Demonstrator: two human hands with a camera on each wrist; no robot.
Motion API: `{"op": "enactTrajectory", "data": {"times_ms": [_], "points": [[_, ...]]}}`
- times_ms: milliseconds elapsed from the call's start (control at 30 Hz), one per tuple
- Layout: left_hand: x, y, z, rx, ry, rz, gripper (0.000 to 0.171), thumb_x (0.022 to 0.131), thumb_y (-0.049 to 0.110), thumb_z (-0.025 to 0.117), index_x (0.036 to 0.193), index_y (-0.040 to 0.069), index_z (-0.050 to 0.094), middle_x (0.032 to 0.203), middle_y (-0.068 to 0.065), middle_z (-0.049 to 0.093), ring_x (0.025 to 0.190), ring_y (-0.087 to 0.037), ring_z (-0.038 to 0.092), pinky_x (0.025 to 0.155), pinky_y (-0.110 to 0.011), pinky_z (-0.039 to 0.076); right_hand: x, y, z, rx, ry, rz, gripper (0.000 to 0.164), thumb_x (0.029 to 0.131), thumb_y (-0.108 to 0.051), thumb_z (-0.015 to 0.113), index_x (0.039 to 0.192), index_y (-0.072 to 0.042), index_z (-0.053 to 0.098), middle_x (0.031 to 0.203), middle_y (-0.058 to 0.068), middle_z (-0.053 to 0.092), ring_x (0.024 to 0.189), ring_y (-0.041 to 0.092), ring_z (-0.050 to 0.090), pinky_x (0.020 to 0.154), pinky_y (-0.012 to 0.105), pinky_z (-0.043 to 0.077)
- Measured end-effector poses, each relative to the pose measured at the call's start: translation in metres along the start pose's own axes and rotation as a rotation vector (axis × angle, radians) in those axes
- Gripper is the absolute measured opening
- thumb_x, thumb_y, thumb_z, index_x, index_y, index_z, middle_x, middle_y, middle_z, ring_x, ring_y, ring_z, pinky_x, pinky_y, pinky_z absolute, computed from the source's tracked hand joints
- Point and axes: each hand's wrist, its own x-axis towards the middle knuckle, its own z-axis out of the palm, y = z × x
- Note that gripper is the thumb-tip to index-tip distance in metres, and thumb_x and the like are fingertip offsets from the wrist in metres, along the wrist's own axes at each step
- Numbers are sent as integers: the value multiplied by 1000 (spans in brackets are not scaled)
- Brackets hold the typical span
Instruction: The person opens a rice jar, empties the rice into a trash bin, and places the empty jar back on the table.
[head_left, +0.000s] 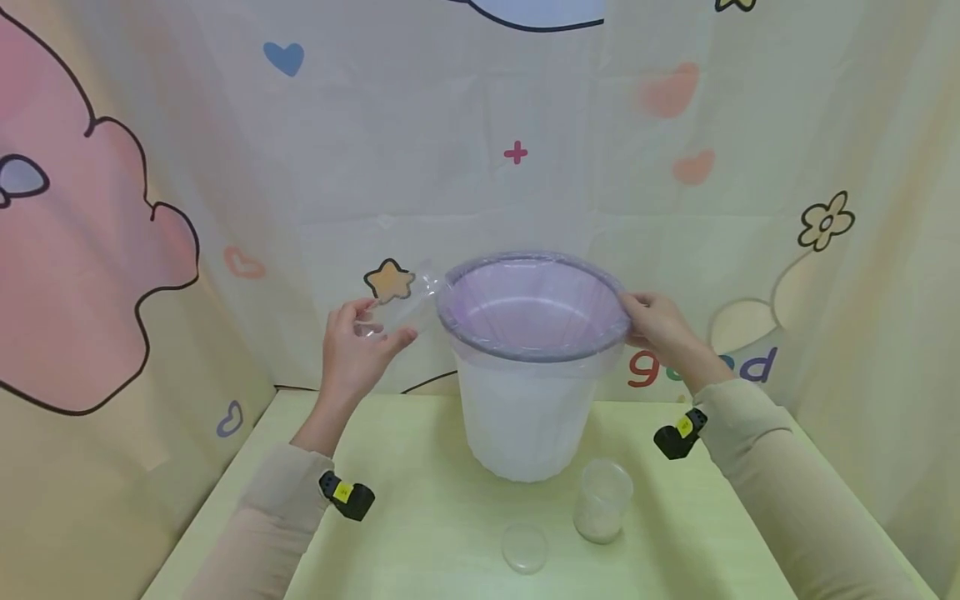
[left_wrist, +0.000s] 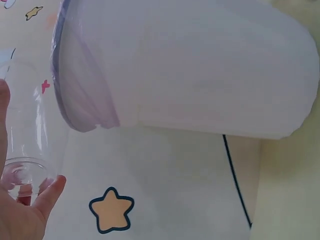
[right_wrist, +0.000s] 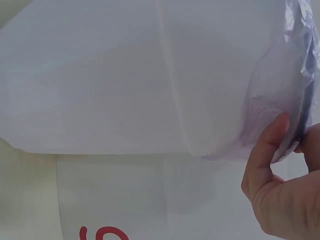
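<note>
A white trash bin [head_left: 525, 408] stands on the table, its grey rim covered by a thin purple trash bag [head_left: 536, 300] that lines the inside. My right hand [head_left: 660, 329] pinches the rim and the bag at the bin's right side, with the thumb on the outer wall in the right wrist view. At the left, my left hand [head_left: 356, 350] grips a clear plastic cup [left_wrist: 30, 135] near its base. The cup lies tilted, its mouth pointing toward the bin's left rim and overlapping that rim's edge in the head view.
In front of the bin, another clear plastic container [head_left: 603, 504] stands on the light table [head_left: 405, 517]. To its left lies a round clear lid [head_left: 524, 548]. A printed curtain [head_left: 420, 150] hangs close behind the bin and along both sides.
</note>
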Motion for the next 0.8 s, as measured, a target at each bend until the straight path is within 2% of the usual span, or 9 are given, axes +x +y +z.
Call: {"op": "enactTrajectory", "data": {"times_ms": [100,233,367,500,633,800], "points": [[-8,-8,1,-92,23,-50,76,67,55,74,129,18,47,124,-5,43,109,-22,52,81,-39,49,-2,4,0,6,10,-10,63,97,-39,36,143,2,23,110,11,47,82,7,55,75,16,50],[-17,-17,0,-202,39,-125,68,72,51,72,127,20,48,126,-4,46,111,-20,53,86,-39,46,-4,11,-1,-2,32,-25,61,97,-43,32,142,-1,26,114,10,45,90,13,54,74,17,51],[-25,-28,-2,-274,42,-183,65,76,48,69,128,17,47,128,-7,46,112,-22,53,91,-40,44,-7,20,0,-10,76,-37,59,98,-42,27,141,-2,26,116,14,44,84,11,55,73,20,52],[-34,-42,-3,-259,55,-235,66,76,54,66,129,19,48,127,-6,49,111,-21,52,92,-40,44,-9,31,3,-9,107,-31,58,99,-41,25,139,1,26,113,18,44,74,9,54,68,21,53],[-43,-54,-3,-227,52,-277,65,75,56,64,128,21,49,123,-4,54,113,-20,50,92,-41,42,-11,43,8,-2,100,-28,58,99,-41,27,135,4,29,107,19,43,68,10,54,68,25,55],[-52,-64,0,-205,37,-309,64,76,56,64,126,18,50,125,-5,53,116,-22,49,94,-41,43,-18,56,15,-28,92,-35,57,99,-40,29,132,7,31,109,21,45,78,16,54,72,23,54]]}}
